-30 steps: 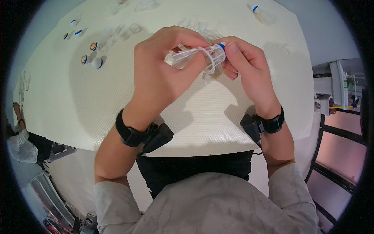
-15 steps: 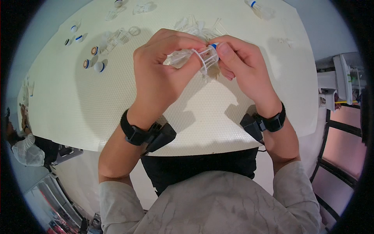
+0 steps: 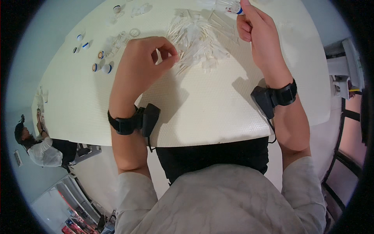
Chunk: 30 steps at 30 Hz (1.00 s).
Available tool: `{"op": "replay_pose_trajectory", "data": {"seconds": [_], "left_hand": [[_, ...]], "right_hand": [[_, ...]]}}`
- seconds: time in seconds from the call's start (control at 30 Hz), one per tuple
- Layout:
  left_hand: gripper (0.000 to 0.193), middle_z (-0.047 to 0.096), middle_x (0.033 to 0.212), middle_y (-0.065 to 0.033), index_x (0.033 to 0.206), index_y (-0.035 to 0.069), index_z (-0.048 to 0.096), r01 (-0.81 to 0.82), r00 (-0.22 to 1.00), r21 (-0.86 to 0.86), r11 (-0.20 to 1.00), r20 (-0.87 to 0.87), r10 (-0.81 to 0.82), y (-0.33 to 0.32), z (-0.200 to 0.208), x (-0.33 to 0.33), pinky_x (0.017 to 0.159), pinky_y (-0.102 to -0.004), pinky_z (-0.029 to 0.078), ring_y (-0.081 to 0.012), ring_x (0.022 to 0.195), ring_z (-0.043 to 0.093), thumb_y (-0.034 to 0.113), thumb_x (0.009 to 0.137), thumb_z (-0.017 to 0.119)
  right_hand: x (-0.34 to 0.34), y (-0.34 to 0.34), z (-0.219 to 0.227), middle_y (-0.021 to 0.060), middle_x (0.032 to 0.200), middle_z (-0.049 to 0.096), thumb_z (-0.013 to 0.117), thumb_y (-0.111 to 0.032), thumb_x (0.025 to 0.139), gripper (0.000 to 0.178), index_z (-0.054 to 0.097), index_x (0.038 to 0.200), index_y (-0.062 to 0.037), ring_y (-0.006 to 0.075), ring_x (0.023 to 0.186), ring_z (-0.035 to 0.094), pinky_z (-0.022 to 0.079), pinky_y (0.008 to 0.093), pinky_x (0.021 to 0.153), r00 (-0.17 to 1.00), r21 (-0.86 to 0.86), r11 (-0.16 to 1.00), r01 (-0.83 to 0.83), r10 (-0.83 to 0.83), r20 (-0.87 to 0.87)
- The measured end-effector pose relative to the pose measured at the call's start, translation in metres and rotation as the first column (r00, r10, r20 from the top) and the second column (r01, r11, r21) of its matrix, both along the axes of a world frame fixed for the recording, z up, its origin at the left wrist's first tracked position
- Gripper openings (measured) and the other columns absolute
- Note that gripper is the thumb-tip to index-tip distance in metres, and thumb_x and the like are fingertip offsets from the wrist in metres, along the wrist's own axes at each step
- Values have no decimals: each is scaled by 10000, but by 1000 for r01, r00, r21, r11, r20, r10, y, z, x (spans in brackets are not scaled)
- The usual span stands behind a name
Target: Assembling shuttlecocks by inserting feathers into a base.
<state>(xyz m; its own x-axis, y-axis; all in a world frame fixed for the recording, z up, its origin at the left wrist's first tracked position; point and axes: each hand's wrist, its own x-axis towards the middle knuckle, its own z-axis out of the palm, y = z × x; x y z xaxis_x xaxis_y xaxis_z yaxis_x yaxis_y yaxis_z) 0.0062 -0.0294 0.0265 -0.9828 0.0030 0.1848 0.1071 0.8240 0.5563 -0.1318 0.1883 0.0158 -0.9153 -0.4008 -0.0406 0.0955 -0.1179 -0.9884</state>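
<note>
My right hand (image 3: pixel 261 37) is raised at the far right and grips a shuttlecock (image 3: pixel 233 7) by its blue-banded head. The clear-white skirt points left and is partly cut off by the upper edge of the picture. My left hand (image 3: pixel 146 62) hovers at the left edge of a heap of white feather-like strips (image 3: pixel 196 41), thumb and forefinger pinched together. Whatever may be between those fingertips is too small to make out.
Several loose round shuttlecock heads (image 3: pixel 107 68) and clear plastic skirts (image 3: pixel 117 41) lie on the left of the cream table (image 3: pixel 218 113). A clear ring (image 3: pixel 134 32) rests near them. Another person (image 3: pixel 46 150) works at the far left edge.
My hands, which were together on the shuttlecock, have parted. The right has carried it up and to the right; the left has moved left and down, uncovering the heap of strips.
</note>
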Motion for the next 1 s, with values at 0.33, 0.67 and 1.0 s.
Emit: {"op": "replay_pose_trajectory", "data": {"seconds": [0.33, 0.67, 1.0], "left_hand": [[104, 649, 740, -43, 820, 20, 688, 48, 992, -88, 995, 124, -37, -2, -6, -2, 565, -285, 429, -143, 598, 509, 44, 750, 761], [70, 681, 798, -8, 878, 38, 712, -78, 990, 116, 990, 126, 63, -13, 9, 1, 554, -233, 391, -78, 634, 513, 62, 823, 747], [142, 716, 879, -73, 997, -13, 694, -60, 943, 822, 567, -139, 302, -4, 3, -4, 554, -205, 375, -54, 653, 524, 81, 891, 702]], "right_hand": [[4, -3, 3, -41, 590, 416, 532, -352, 1022, 385, 497, 732, -102, 67, 514, 345, 271, 238, 483, 995, -31, 998, -60, 62, 72], [3, -4, 3, -28, 588, 417, 527, -319, 1025, 369, 490, 731, -99, 75, 512, 342, 258, 247, 479, 995, -73, 996, -58, 64, 77], [21, -7, 2, -52, 601, 334, 477, -404, 1034, 452, 411, 693, -114, 77, 527, 292, 228, 248, 499, 854, -177, 906, -384, 421, 306]]}}
